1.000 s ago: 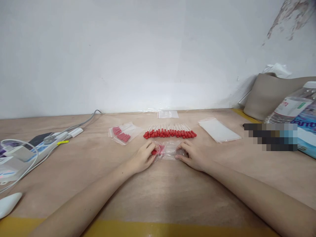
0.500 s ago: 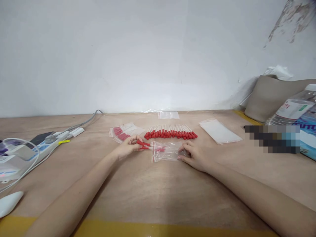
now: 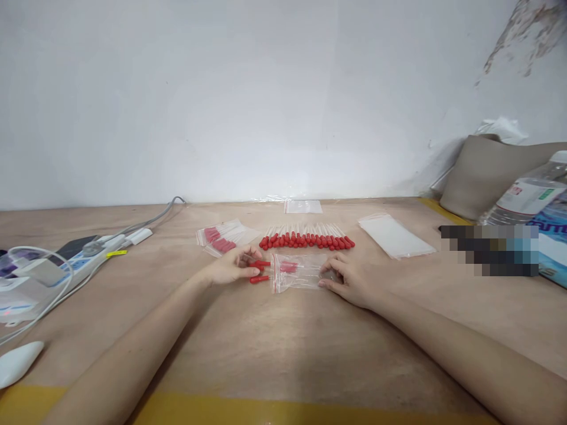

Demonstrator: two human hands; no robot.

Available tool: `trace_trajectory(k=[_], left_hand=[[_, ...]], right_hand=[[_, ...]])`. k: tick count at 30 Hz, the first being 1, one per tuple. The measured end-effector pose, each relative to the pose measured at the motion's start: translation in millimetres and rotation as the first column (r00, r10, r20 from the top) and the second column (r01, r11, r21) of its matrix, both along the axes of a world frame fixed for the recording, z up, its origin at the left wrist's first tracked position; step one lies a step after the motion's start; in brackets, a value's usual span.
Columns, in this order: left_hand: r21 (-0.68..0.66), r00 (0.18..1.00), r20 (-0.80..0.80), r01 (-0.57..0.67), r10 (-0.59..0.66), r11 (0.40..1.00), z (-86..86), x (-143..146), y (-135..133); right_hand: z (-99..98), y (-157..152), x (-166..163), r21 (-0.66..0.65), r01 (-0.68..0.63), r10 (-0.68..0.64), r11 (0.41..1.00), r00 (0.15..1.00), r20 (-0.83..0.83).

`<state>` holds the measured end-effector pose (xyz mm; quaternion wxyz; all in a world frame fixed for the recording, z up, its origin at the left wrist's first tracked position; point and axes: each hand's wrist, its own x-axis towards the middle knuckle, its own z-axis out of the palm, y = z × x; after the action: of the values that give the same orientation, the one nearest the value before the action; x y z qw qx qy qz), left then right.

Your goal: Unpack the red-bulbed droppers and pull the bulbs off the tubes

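Note:
A clear zip bag (image 3: pixel 305 276) lies flat in front of me, its red-lined mouth facing left. My right hand (image 3: pixel 348 280) is closed on the bag's right end, thumb below and fingers curled above. Inside the bag are several red-ended pieces that look like droppers. My left hand (image 3: pixel 237 264) pinches the red bulb of a dropper at the bag's mouth. Just below its thumb, another red-bulbed dropper (image 3: pixel 259 280) sticks out of the mouth. Behind the bag is a row of red-bulbed droppers (image 3: pixel 305 239), pale tubes pointing away.
Filled bags (image 3: pixel 221 239) lie fanned at the left, a stack of flat bags (image 3: pixel 394 236) at the right. Another bag (image 3: pixel 303 206) is near the wall. A power strip (image 3: pixel 80 265) with cables occupies the left; a bottle (image 3: pixel 525 192) and a grey container (image 3: pixel 478 171) stand right.
The red bulbs at the bag's mouth have separated, with one now lying lower, below my left thumb. My left hand has shifted slightly; my right hand stays on the bag.

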<state>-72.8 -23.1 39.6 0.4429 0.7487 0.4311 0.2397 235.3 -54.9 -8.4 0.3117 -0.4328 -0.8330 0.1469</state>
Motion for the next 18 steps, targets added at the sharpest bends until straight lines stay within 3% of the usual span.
trace_trajectory(k=[4,12,18], left_hand=[[0.041,0.984,-0.16,0.09,-0.082,0.995,6.8,-8.1,-4.4],[0.322,0.959,-0.266,0.184,-0.097,0.929,-1.6,3.5,-7.7],[0.336,0.94,-0.304,0.256,-0.153,0.906,-0.6,1.9,-8.3]], right_hand=[[0.5,-0.3,-0.4,-0.021,0.004,-0.004,1.0,1.0,0.006],[2.5,-1.9,-0.9,-0.032,0.009,-0.009,0.999,1.0,0.0],[1.7,-1.2,-0.8,-0.021,0.009,-0.009,1.0,1.0,0.0]])
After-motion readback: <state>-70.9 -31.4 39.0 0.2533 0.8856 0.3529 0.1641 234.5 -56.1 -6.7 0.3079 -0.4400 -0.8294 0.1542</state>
